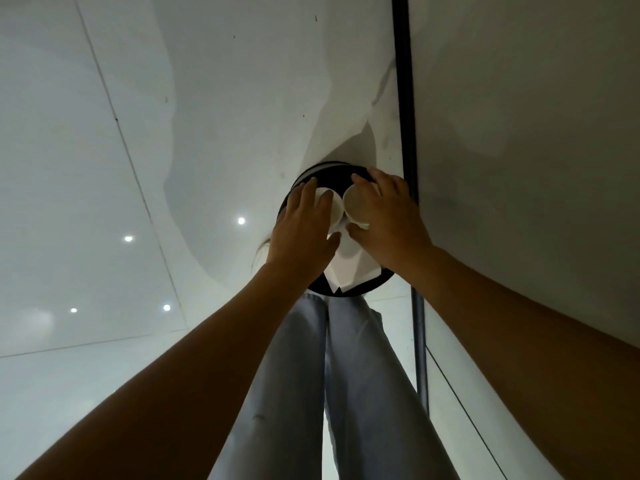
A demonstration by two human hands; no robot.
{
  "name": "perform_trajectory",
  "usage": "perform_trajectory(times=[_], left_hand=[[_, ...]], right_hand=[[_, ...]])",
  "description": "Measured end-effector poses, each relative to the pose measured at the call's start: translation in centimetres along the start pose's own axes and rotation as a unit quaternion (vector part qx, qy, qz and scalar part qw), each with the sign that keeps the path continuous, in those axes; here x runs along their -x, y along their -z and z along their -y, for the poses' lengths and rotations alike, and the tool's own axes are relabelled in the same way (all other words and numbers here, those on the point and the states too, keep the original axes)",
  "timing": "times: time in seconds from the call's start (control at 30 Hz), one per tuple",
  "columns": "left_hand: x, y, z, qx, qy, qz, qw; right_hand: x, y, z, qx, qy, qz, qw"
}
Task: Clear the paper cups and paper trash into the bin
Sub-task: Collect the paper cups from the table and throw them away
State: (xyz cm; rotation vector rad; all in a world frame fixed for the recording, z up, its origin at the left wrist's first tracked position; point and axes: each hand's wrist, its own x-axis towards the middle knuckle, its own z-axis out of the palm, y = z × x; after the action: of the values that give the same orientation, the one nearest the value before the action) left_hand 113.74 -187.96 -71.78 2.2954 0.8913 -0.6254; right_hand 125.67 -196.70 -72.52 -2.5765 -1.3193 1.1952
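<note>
A round black bin (367, 289) stands on the pale floor in front of my legs, seen from above. Over its mouth my left hand (304, 233) grips a white paper cup (336, 207), fingers curled over its side. My right hand (388, 220) grips a second paper cup (356, 202), its open mouth facing left. The two cups touch each other. Below them, inside the bin, lies white crumpled paper (349, 268).
A glossy white tiled floor (121, 237) with ceiling-light reflections spreads to the left. A dark vertical strip (407, 98) and a grey wall panel (519, 133) run along the right, close behind the bin. My light jeans (346, 375) fill the lower middle.
</note>
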Motion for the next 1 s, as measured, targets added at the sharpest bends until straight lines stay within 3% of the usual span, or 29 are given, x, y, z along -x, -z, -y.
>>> perform_trajectory(times=[0.27,0.53,0.8,1.0], left_hand=[[5.3,6.8,-0.6,0.009,0.011,0.015,1.0],[14.6,18.3,-0.1,0.009,0.044,0.005,0.999],[27.5,25.7,1.2,-0.048,0.076,-0.057,0.994],[39.9,26.8,1.0,0.007,0.177,-0.128,0.976]], right_hand=[[5.2,5.9,2.8,0.006,-0.014,0.011,1.0],[12.6,14.2,12.7,0.032,0.013,-0.004,0.999],[20.9,18.3,23.7,0.089,0.102,0.015,0.991],[28.3,20.4,31.7,0.173,0.231,0.036,0.957]])
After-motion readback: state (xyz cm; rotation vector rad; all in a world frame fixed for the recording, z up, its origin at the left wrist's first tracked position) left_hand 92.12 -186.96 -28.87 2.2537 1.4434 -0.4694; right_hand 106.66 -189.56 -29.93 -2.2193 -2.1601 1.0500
